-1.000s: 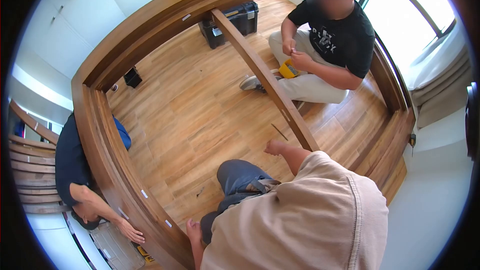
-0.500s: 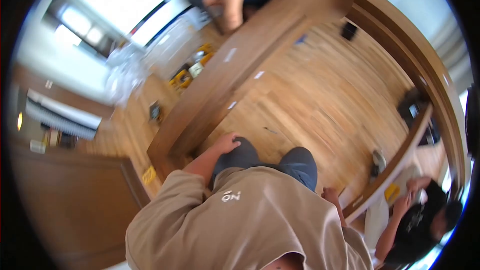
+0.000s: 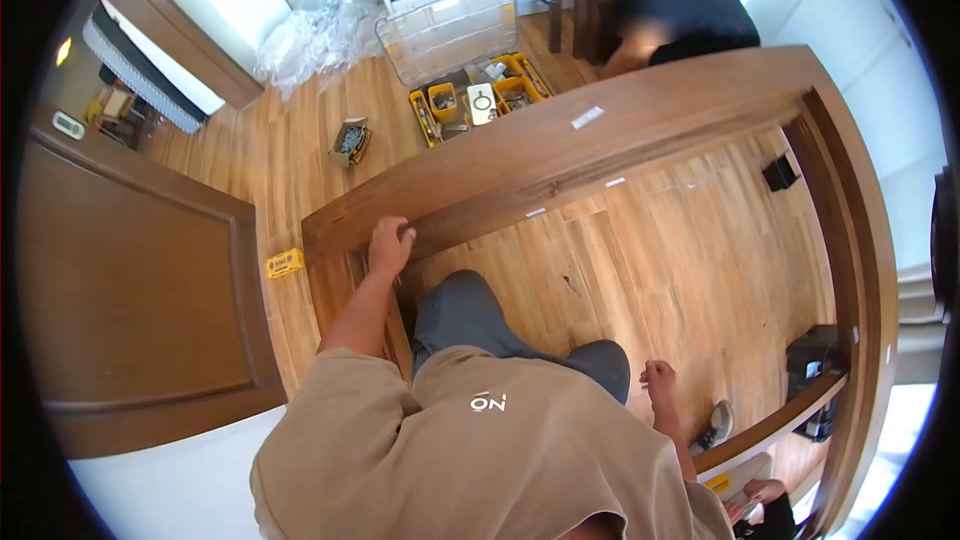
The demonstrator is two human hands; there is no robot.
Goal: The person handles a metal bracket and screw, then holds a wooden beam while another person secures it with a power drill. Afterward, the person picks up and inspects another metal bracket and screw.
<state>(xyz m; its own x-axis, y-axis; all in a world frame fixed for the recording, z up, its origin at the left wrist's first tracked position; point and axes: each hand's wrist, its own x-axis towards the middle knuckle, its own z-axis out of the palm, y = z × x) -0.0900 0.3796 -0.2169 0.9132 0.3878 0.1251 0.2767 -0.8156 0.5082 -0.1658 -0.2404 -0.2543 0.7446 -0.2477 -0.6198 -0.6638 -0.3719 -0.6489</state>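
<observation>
A large brown wooden frame (image 3: pixel 480 155) surrounds me on the floor. At its left corner my left hand (image 3: pixel 390 245) rests on the inner edge, fingers apart, holding nothing. My right hand (image 3: pixel 659 378) hangs over the wood floor beside my right knee, its fingers curled in; whether anything is in them is too small to tell. Near that hand runs a wooden crosspiece (image 3: pixel 765 425) of the frame. White labels (image 3: pixel 588 118) are stuck on the frame's long board.
Beyond the board lie an open organizer case (image 3: pixel 483 100), a small box of screws (image 3: pixel 350 141) and plastic wrap (image 3: pixel 325 30). A co-worker (image 3: pixel 680 5) bends at the top; another person's hands (image 3: pixel 765 492) show at lower right. A brown door (image 3: pixel 140 290) stands left, near a yellow box (image 3: pixel 285 262).
My left hand has moved from my knee up onto the frame's corner. My view has turned, and the co-worker at lower right now shows less.
</observation>
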